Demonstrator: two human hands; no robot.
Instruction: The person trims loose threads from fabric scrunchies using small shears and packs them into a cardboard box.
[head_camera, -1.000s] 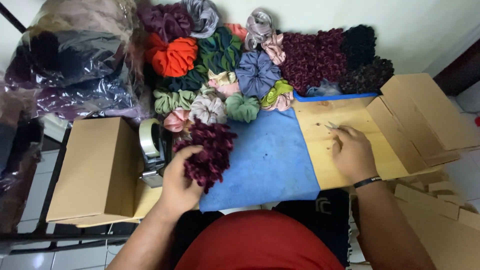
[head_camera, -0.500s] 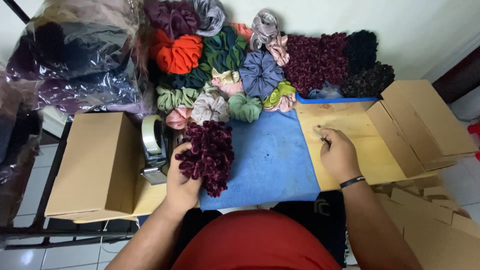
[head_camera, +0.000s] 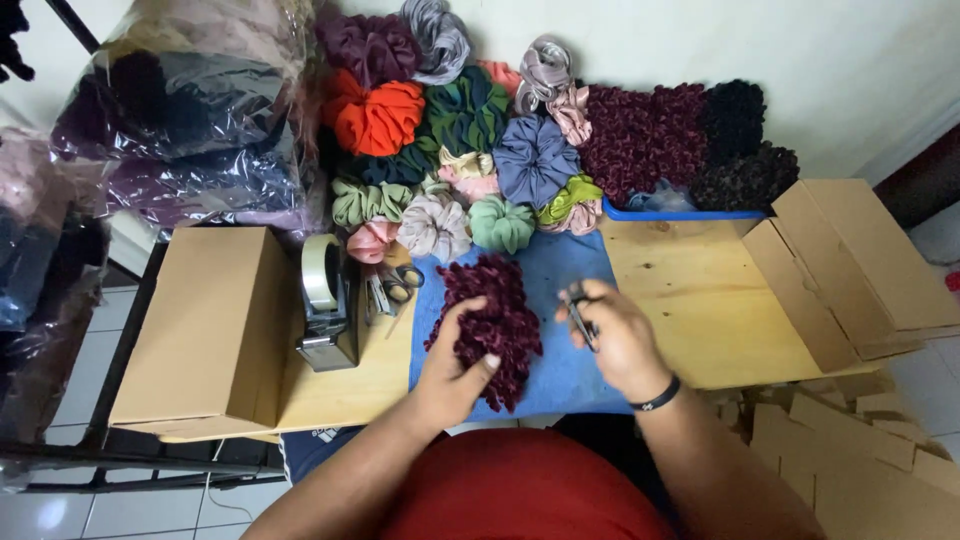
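Left hand (head_camera: 450, 375): closed on one maroon scrunchie (head_camera: 492, 320), held over the blue mat (head_camera: 565, 280) at the worktop (head_camera: 700, 300) centre. Right hand (head_camera: 620, 335): gripping one small dark tool (head_camera: 578, 315) just beside the scrunchie; its kind is unclear. One tape dispenser (head_camera: 328, 305), one pair of scissors (head_camera: 390, 288), two boxes: one closed (head_camera: 205, 325), one open (head_camera: 850, 265). Scrunchie pile (head_camera: 520, 140) behind; count unclear.

Two hands (head_camera: 455, 375), one tape dispenser (head_camera: 326, 305), two cardboard boxes (head_camera: 205, 325), one maroon scrunchie (head_camera: 490, 320).
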